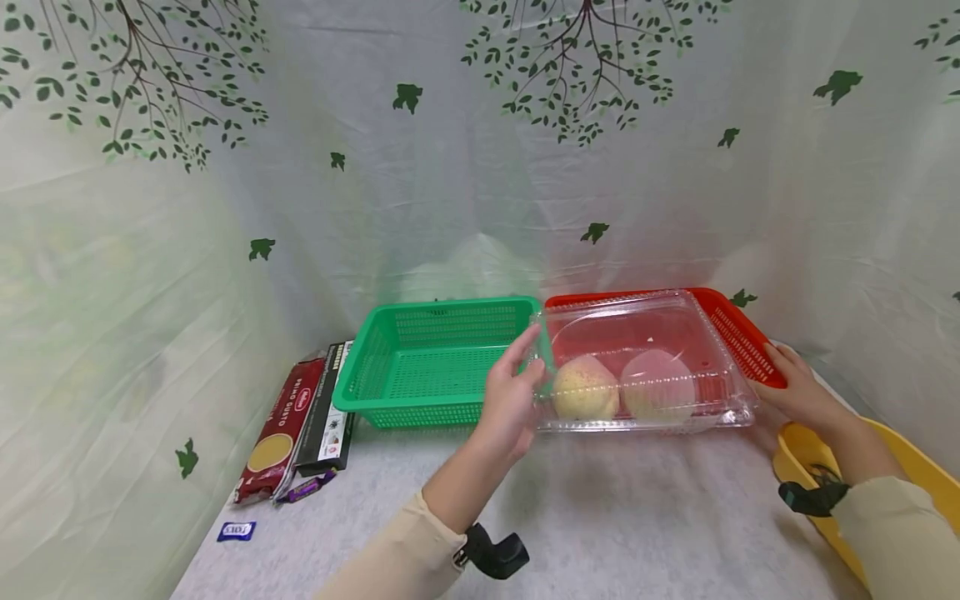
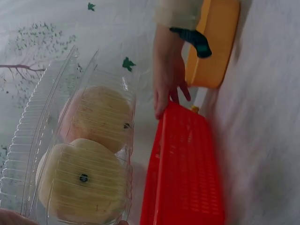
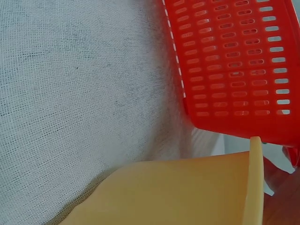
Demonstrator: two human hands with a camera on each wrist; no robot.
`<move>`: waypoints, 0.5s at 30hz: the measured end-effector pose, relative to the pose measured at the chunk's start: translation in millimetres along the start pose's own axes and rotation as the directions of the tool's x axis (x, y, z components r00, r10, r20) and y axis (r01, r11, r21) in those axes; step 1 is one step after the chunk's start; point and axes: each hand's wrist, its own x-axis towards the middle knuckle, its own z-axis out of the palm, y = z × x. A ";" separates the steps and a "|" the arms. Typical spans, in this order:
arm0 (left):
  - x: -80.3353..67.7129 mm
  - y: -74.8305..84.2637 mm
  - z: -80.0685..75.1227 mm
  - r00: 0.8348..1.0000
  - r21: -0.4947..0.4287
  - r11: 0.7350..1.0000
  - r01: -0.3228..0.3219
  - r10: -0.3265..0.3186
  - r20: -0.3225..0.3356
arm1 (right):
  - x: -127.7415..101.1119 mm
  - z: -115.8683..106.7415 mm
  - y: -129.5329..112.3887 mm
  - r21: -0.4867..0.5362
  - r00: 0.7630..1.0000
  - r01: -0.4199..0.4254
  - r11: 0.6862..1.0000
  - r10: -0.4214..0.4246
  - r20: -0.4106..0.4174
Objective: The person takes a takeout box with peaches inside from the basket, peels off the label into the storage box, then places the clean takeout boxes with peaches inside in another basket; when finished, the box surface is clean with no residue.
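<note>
Two peaches (image 1: pixel 621 387) lie side by side in a clear plastic clamshell box (image 1: pixel 645 367), which is lifted over the red basket (image 1: pixel 738 333). The left hand (image 1: pixel 512 398) grips the box at its left end, fingers curled on the edge, so the box stays level and the fruit does not roll. From the left wrist view the fruit is seen pressed close to the ribbed wall of the box. The right hand (image 1: pixel 797 385) rests on the right rim of the red basket, fingers bent over its corner; probably it keeps the basket steady, but how tightly it grips I cannot tell. A green basket (image 1: pixel 435 360) stands just left of the red one, touching or nearly touching. A yellow tub (image 1: pixel 911 479) is near the right edge. At the near left lie a pasta packet (image 1: pixel 273 433), a dark flat box (image 1: pixel 328 412) and a small blue sachet (image 1: pixel 236 530). The table (image 1: pixel 615 517) is covered with white woven cloth, and a pale curtain (image 1: pixel 225 167) printed with green branches hangs around it.
</note>
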 end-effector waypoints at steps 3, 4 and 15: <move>17.6 -2.4 7.8 0.999 -0.007 1.000 -0.008 0.008 -0.042 | -0.4 0.0 -0.9 0.005 1.000 -0.015 1.000 0.015 0.000; 23.7 -3.5 10.4 0.998 -0.006 1.000 -0.010 0.010 -0.058 | -0.8 0.2 -1.3 0.013 1.000 -0.020 1.000 0.020 0.001; 82.1 -24.3 42.3 0.977 0.088 0.996 -0.013 0.031 -0.209 | -0.1 3.7 0.7 0.000 0.999 -0.048 0.999 0.048 -0.010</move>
